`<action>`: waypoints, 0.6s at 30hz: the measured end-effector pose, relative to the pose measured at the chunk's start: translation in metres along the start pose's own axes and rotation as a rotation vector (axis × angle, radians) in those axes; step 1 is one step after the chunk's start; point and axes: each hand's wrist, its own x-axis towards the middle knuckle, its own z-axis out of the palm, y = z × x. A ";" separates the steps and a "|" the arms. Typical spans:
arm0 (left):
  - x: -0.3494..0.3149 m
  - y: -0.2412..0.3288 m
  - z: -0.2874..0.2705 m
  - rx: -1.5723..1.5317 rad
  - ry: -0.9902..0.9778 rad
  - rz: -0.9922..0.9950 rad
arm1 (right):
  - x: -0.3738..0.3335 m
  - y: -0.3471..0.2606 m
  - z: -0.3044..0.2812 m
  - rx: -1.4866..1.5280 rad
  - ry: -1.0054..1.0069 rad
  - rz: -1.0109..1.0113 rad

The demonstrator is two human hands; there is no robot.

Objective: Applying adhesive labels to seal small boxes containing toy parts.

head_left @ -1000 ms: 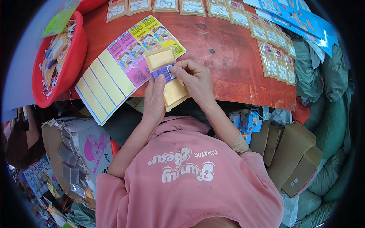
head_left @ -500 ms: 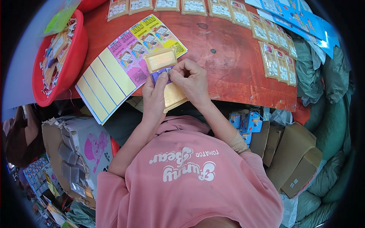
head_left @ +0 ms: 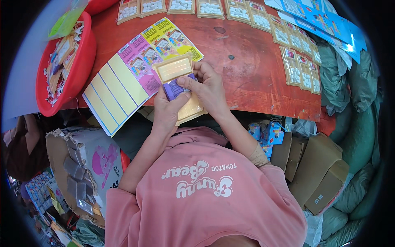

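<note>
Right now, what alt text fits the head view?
A person's left hand and right hand hold a tan tray with a purple label across its middle, over the near edge of a red table. Printed sheets and a red basin lie to the left; trays of white pieces line the far and right sides.

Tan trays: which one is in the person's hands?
The tan tray with the purple label across its middle, between the left hand and right hand; the trays of white pieces lie on the table.

glossy plastic tray [head_left: 173,71], smooth paper sheet [head_left: 112,91], scuffed wood-look tabletop [head_left: 255,68], matt cloth shirt [head_left: 205,214]
</note>
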 end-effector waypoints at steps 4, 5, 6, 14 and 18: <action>0.002 -0.002 -0.002 -0.034 -0.016 0.012 | -0.001 -0.006 0.005 -0.029 0.045 -0.027; 0.002 -0.002 -0.003 -0.041 -0.021 0.011 | -0.001 -0.006 0.005 -0.023 0.044 -0.031; 0.003 -0.002 -0.004 -0.048 -0.026 0.010 | 0.000 -0.006 0.005 -0.016 0.043 -0.035; 0.007 0.012 -0.006 -0.141 -0.062 -0.036 | 0.002 0.004 0.001 -0.071 -0.069 -0.146; 0.011 0.022 -0.003 -0.179 -0.090 0.033 | 0.004 -0.006 -0.004 -0.535 -0.031 -0.283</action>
